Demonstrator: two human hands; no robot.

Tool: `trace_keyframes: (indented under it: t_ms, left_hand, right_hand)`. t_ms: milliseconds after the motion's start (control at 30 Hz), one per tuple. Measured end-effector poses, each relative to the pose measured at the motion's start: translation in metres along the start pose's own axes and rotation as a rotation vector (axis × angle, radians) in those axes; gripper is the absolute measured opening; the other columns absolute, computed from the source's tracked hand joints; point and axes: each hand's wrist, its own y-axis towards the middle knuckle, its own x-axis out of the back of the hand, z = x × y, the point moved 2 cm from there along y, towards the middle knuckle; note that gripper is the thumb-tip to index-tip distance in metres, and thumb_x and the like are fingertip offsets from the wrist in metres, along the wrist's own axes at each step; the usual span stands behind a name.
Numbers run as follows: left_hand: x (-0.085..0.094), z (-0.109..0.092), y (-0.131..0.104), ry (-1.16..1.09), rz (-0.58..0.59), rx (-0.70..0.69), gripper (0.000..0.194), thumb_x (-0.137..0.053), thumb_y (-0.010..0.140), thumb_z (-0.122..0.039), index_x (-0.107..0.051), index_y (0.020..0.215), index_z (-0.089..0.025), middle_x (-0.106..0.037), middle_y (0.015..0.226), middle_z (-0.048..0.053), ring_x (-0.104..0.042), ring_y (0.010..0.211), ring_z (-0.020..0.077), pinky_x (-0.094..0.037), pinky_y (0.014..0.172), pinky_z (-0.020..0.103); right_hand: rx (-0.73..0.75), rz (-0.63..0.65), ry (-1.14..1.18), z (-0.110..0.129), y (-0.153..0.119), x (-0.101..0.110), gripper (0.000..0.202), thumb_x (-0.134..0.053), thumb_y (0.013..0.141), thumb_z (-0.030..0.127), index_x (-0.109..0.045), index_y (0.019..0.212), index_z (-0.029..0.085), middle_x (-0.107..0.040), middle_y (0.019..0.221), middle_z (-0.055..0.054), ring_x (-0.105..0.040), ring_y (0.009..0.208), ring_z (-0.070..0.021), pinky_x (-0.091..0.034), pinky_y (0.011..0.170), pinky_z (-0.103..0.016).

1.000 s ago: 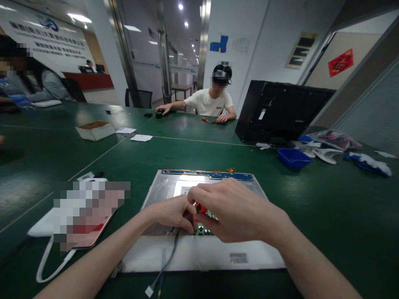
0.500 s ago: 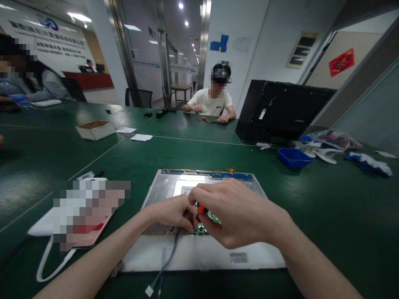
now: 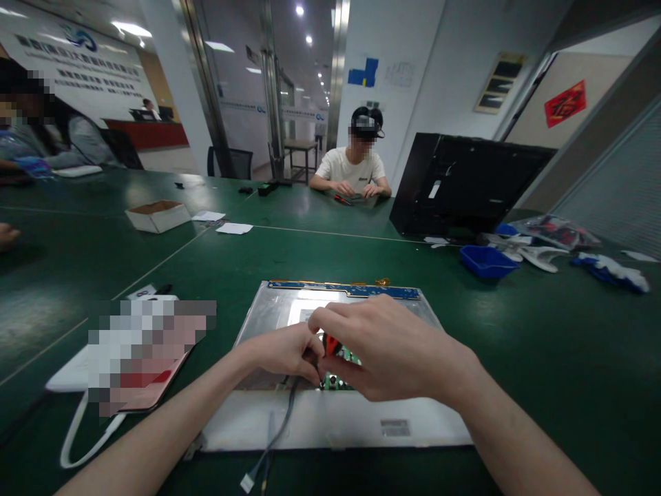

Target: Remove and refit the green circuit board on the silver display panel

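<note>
A flat display panel (image 3: 351,424) lies in front of me, silver at the back and white along its near edge. My right hand (image 3: 387,348) is closed around the red and black handle of a screwdriver (image 3: 331,344), held over a small green circuit board (image 3: 338,381) on the panel. Close by, my left hand (image 3: 286,351) pinches its fingers near the screwdriver's lower end; what is between them is hidden. Dark cables (image 3: 283,434) run from beside the board to a white connector (image 3: 247,482). A blue circuit strip (image 3: 310,286) lines the panel's far edge.
To the left lie a pink phone (image 3: 160,372) and a white device with a cable (image 3: 75,427). Farther off are a cardboard box (image 3: 160,217), a black monitor (image 3: 469,186), a blue tray (image 3: 488,262) and gloves (image 3: 614,272). A person (image 3: 354,169) sits opposite.
My right hand has shifted slightly and turned the screwdriver handle a little; my left hand stays nearly still. The person opposite has brought both hands closer together.
</note>
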Motion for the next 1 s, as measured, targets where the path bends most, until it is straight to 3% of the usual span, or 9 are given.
trace_keyframes:
  t_ms: [167, 533, 767, 1000]
  left_hand:
    - [-0.0008, 0.0018, 0.0013, -0.007, 0.014, -0.023, 0.014, -0.07, 0.073, -0.024, -0.071, 0.083, -0.015, -0.068, 0.075, 0.001, -0.06, 0.07, 0.0171, -0.045, 0.063, 0.024]
    - [0.0001, 0.0028, 0.0005, 0.061, 0.002, 0.02, 0.012, -0.072, 0.071, -0.023, -0.069, 0.079, -0.014, -0.065, 0.073, 0.0, -0.058, 0.068, 0.0158, -0.044, 0.061, 0.023]
    - [-0.0018, 0.0058, 0.0019, -0.062, -0.001, -0.04, 0.009, -0.072, 0.069, -0.02, -0.069, 0.076, -0.015, -0.066, 0.072, -0.001, -0.058, 0.067, 0.0144, -0.047, 0.063, 0.023]
    - [-0.0007, 0.0057, 0.002, -0.011, -0.02, -0.049, 0.01, -0.071, 0.07, -0.021, -0.069, 0.077, -0.015, -0.064, 0.069, -0.001, -0.058, 0.067, 0.0152, -0.045, 0.061, 0.023]
  right_hand:
    - [0.029, -0.006, -0.008, 0.0004, -0.0027, -0.0012, 0.013, -0.053, 0.08, 0.023, -0.047, 0.091, 0.018, -0.061, 0.085, -0.002, -0.046, 0.061, -0.0132, -0.026, 0.05, -0.028]
    - [0.001, 0.008, 0.035, 0.0005, 0.0011, 0.0009, 0.008, -0.051, 0.089, 0.026, -0.051, 0.093, 0.019, -0.065, 0.084, -0.002, -0.054, 0.068, -0.0133, -0.027, 0.054, -0.026]
    - [0.033, 0.006, -0.007, 0.0012, -0.0027, 0.0, 0.011, -0.053, 0.081, 0.023, -0.05, 0.09, 0.018, -0.063, 0.085, -0.002, -0.049, 0.062, -0.0133, -0.026, 0.052, -0.028]
    - [0.006, 0.011, 0.002, 0.0007, 0.0009, 0.0014, 0.005, -0.051, 0.087, 0.024, -0.052, 0.087, 0.019, -0.064, 0.081, -0.001, -0.051, 0.064, -0.0124, -0.025, 0.053, -0.027]
